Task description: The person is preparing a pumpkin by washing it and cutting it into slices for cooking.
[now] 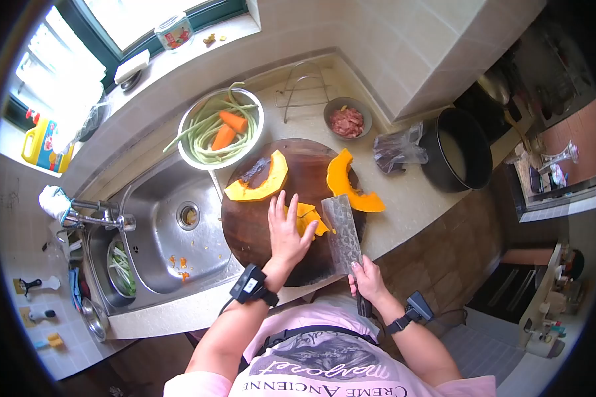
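My left hand (289, 237) is over the round wooden cutting board (251, 228), its thumb and fingers around cut pumpkin pieces (308, 217). Part of these pieces is hidden under the hand. The handle of a cleaver (343, 231) is in my closed right hand (369, 281). Its broad blade lies beside the cut pieces, on their right. A curved pumpkin wedge (265, 182) sits on the board beyond my left fingertips. Another pumpkin wedge (351, 185) rests at the board's right edge, past the blade.
Left of the board is a steel sink (159, 248) with orange scraps inside. A white bowl (261, 126) of long green beans and carrots stands behind the board. Farther right are a bowl of raw meat (346, 122), a plastic bag (398, 149) and a black pot (453, 152).
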Available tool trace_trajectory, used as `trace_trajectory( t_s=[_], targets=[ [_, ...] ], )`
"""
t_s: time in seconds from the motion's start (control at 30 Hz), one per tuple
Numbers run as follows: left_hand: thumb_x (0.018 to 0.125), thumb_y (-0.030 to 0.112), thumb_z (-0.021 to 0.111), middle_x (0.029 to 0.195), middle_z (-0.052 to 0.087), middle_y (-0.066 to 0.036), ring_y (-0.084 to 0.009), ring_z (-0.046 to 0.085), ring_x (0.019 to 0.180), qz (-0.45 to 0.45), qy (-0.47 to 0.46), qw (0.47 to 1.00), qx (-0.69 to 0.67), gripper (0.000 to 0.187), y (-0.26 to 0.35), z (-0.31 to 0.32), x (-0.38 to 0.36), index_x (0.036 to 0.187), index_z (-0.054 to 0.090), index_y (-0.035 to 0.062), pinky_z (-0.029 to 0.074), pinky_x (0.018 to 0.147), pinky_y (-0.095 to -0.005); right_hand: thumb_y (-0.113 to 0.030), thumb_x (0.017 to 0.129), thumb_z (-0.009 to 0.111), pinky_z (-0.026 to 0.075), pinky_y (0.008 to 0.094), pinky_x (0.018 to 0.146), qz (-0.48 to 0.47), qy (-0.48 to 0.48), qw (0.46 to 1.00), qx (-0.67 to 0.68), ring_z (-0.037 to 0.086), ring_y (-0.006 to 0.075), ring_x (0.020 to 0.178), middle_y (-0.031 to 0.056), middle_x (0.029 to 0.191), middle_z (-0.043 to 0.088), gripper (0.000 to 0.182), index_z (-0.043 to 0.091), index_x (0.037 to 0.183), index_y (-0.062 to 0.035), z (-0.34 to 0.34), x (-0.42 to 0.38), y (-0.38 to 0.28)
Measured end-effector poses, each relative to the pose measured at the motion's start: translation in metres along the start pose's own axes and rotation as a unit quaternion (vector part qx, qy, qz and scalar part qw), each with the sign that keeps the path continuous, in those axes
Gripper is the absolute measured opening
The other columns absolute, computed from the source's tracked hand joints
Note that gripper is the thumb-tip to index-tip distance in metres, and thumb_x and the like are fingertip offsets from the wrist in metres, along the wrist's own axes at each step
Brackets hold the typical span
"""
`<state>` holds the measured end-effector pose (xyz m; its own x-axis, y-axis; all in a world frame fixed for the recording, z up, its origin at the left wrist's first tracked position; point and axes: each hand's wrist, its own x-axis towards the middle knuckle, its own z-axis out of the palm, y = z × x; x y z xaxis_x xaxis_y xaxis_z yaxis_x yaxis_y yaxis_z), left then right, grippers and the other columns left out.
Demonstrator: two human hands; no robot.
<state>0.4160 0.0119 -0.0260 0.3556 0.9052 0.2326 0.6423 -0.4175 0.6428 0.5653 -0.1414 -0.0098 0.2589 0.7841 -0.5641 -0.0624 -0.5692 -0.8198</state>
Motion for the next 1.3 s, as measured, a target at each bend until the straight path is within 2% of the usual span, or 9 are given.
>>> trace_trajectory(
  t_s=[0.1, 0.2, 0.3, 0.43, 0.63, 0.73, 1.03, 1.2, 1.3],
  targets=[
    [0.074, 0.033, 0.065, 0.137, 0.027, -0.019, -0.0390, 0.024, 0.126, -0.062, -0.003, 0.997, 0.050, 0.064, 0.009, 0.014, 0.004, 0.127, 0.041, 0.0071, 0.017, 0.102, -0.0506, -0.018, 0.091, 0.042, 0.042, 0.0261, 0.035, 0.022, -0.040, 0.998, 0.042, 0.049, 0.0108, 0.040, 0.0045, 0.057, 0.050, 0.016, 0.041, 0.085, -0.0038, 0.009, 0.006, -0.003],
    [0.073, 0.035, 0.063, 0.132, 0.033, -0.018, -0.0384, 0.026, 0.124, -0.063, 0.026, 0.996, 0.053, 0.061, 0.011, 0.023, 0.005, 0.124, 0.044, 0.0053, 0.019, 0.100, -0.0532, -0.018, 0.093, 0.039, 0.044, 0.0265, 0.037, 0.027, -0.093, 0.995, 0.013, 0.048, 0.0108, 0.042, 0.0040, 0.061, 0.049, 0.012, 0.041, 0.092, -0.0058, 0.024, 0.014, -0.003],
    [0.074, 0.031, 0.062, 0.130, 0.037, -0.016, -0.0353, 0.029, 0.123, -0.071, 0.061, 0.995, 0.018, 0.054, 0.007, 0.033, 0.001, 0.120, 0.048, 0.0058, 0.020, 0.099, -0.0531, -0.021, 0.092, 0.041, 0.042, 0.0259, 0.035, 0.014, -0.105, 0.994, 0.008, 0.048, 0.0102, 0.040, 0.0041, 0.058, 0.049, 0.017, 0.039, 0.086, -0.0052, 0.041, 0.015, -0.010],
    [0.074, 0.018, 0.060, 0.123, 0.045, -0.016, -0.0340, 0.038, 0.116, -0.061, 0.119, 0.990, -0.041, 0.047, 0.003, 0.027, 0.000, 0.117, 0.049, 0.0017, 0.028, 0.097, -0.0452, -0.020, 0.092, 0.041, 0.042, 0.0259, 0.035, 0.022, -0.149, 0.988, 0.012, 0.048, 0.0101, 0.040, 0.0033, 0.057, 0.049, 0.017, 0.039, 0.085, -0.0052, 0.048, 0.014, -0.021],
    [0.073, 0.014, 0.060, 0.120, 0.049, -0.016, -0.0353, 0.041, 0.114, -0.094, 0.185, 0.978, 0.028, 0.046, -0.008, -0.026, -0.018, 0.115, 0.051, -0.0017, 0.031, 0.097, -0.0433, -0.019, 0.092, 0.041, 0.042, 0.0258, 0.036, 0.017, -0.249, 0.968, -0.006, 0.047, 0.0099, 0.040, 0.0027, 0.056, 0.048, 0.017, 0.039, 0.084, -0.0045, 0.074, 0.003, -0.044],
    [0.073, 0.015, 0.060, 0.120, 0.049, -0.017, -0.0350, 0.041, 0.115, -0.130, 0.219, 0.965, 0.069, 0.045, -0.020, -0.064, -0.037, 0.114, 0.051, -0.0025, 0.030, 0.097, -0.0434, -0.018, 0.093, 0.040, 0.042, 0.0244, 0.039, 0.022, -0.328, 0.944, -0.024, 0.047, 0.0097, 0.043, 0.0031, 0.061, 0.048, 0.012, 0.041, 0.090, -0.0063, 0.098, -0.002, -0.051],
    [0.074, 0.013, 0.059, 0.118, 0.049, -0.020, -0.0365, 0.041, 0.114, -0.239, 0.336, 0.906, 0.096, 0.045, -0.069, -0.164, -0.157, 0.115, 0.050, -0.0041, 0.030, 0.098, -0.0442, -0.018, 0.092, 0.041, 0.040, 0.0257, 0.038, 0.009, -0.473, 0.868, -0.150, 0.048, 0.0104, 0.041, 0.0024, 0.056, 0.049, 0.018, 0.042, 0.083, -0.0033, 0.204, -0.060, -0.043],
    [0.073, 0.010, 0.059, 0.118, 0.049, -0.021, -0.0367, 0.043, 0.111, -0.296, 0.390, 0.864, 0.120, 0.044, -0.120, -0.214, -0.264, 0.113, 0.050, -0.0050, 0.032, 0.097, -0.0439, -0.018, 0.092, 0.041, 0.040, 0.0260, 0.037, 0.000, -0.539, 0.812, -0.226, 0.048, 0.0106, 0.040, 0.0023, 0.054, 0.048, 0.016, 0.041, 0.082, -0.0042, 0.294, -0.107, -0.001],
    [0.073, 0.010, 0.059, 0.117, 0.050, -0.020, -0.0363, 0.043, 0.112, -0.336, 0.416, 0.837, 0.112, 0.043, -0.159, -0.237, -0.337, 0.113, 0.050, -0.0048, 0.033, 0.097, -0.0437, -0.018, 0.093, 0.040, 0.040, 0.0247, 0.038, 0.041, -0.560, 0.784, -0.263, 0.048, 0.0102, 0.042, 0.0023, 0.058, 0.048, 0.015, 0.040, 0.084, -0.0049, 0.354, -0.142, 0.034]
  ],
)
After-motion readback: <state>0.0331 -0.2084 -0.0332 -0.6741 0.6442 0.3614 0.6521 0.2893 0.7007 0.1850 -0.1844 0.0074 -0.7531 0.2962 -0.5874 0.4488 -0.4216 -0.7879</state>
